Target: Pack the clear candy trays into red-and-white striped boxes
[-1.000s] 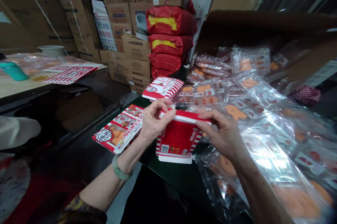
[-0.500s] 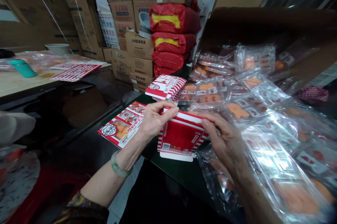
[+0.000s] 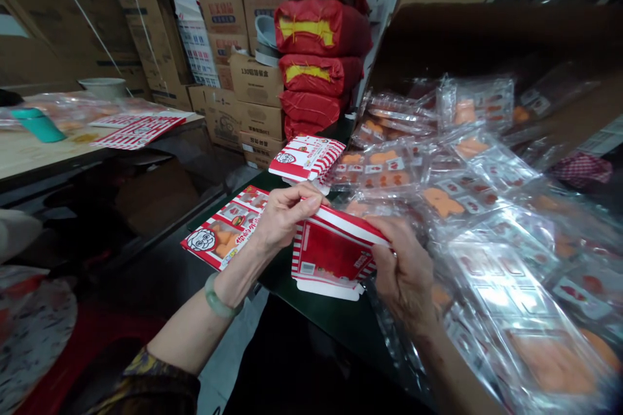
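A red-and-white striped carton (image 3: pixel 331 251) stands tilted between my hands, its top edge toward me and a white flap sticking out at the bottom. My left hand (image 3: pixel 287 213) pinches the carton's upper left corner between thumb and fingers. At the upper right corner my right hand (image 3: pixel 403 269) grips it, thumb on the near face and fingers behind. Under my left forearm lies a flat printed carton (image 3: pixel 219 233) with a cartoon face and food pictures. Beyond my hands rests a stack of similar cartons (image 3: pixel 304 158).
Clear plastic packs with orange pieces (image 3: pixel 487 201) are heaped on the right. Red wrapped bundles (image 3: pixel 321 28) and cardboard boxes (image 3: pixel 257 80) are stacked behind. On the left, another table (image 3: pixel 29 158) bears a teal bottle (image 3: pixel 39 125) and striped card sheets.
My right hand has closed further over the carton's upper right corner, and that end has tipped slightly downward. My left hand keeps its pinch, having shifted slightly left.
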### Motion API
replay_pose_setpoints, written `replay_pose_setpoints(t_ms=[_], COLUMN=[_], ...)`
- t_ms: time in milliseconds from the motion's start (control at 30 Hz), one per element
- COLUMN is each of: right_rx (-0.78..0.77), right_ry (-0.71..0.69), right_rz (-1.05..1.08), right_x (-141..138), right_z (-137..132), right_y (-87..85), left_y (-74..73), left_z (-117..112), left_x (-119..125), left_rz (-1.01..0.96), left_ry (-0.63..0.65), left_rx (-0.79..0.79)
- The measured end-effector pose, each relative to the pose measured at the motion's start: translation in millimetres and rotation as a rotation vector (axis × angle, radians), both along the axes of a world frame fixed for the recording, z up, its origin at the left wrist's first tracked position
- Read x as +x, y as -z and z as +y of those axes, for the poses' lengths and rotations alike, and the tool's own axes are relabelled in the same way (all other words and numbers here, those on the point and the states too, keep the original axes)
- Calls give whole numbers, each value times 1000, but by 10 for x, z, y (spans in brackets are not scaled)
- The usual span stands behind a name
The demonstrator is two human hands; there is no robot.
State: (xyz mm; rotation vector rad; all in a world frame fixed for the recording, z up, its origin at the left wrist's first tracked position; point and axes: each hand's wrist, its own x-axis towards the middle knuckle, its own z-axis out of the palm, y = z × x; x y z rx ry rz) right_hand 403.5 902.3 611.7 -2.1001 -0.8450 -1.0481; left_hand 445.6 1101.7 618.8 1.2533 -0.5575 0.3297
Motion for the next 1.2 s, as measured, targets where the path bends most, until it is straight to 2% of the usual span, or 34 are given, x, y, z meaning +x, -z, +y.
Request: replay_pose_setpoints(t_ms=[100,233,333,433,533,767,900,1033,1100,1200], right_rx=[11,83,77,5,-27,-151,-99,-36,-24,-30], right_ry=[10,20,71,142,174,132,98,58,51,73], right_rz=[-74,-98,20,168,161,74,43,6,-4,24], right_x=[81,174,136,21,-68,-23,42,106,116,79], right_z=[2,9,7,4,6,-60,-71,-28,-5,3], right_y=[79,92,-33,-201,-264,-67,12,57,61,-2], left_y=[74,141,129,90,80,179,215,201,189,166], left_z=[-9,-55,-94,-118,-124,-100,-77,-63,-71,-88], left_x=[0,-24,-35,-45,-58,-21,-16,-75,-99,-117], left_rz=[-39,-112,-130,-66,-16,-115,-250,-290,-309,-356], left_ry=[-35,-193,-255,-227,-199,-166,-134,-96,-123,-230], left_rx=[-2,38,61,32,-4,-40,-54,17,26,69])
